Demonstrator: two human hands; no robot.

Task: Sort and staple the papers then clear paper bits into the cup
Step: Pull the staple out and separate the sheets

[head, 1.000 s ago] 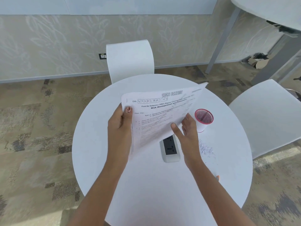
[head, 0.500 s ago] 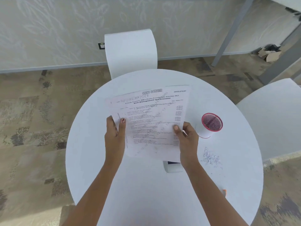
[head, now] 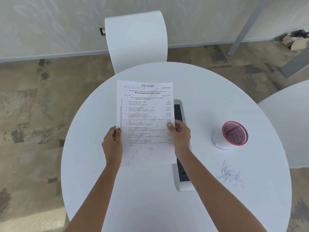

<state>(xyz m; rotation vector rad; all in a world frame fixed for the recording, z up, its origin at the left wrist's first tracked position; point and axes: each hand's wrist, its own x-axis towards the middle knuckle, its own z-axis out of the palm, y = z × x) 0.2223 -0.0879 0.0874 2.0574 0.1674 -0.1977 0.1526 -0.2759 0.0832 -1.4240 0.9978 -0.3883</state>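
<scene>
Bright, even daylight; soft shadows, wide-angle bending at edges.

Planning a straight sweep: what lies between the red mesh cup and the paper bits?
Nothing: the head view shows only bare white round table between the white-based red mesh cup and the scattered white paper bits.

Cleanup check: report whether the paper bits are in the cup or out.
Out: the small white paper bits lie piled on the round white table, apart from the red-rimmed white cup.
</scene>
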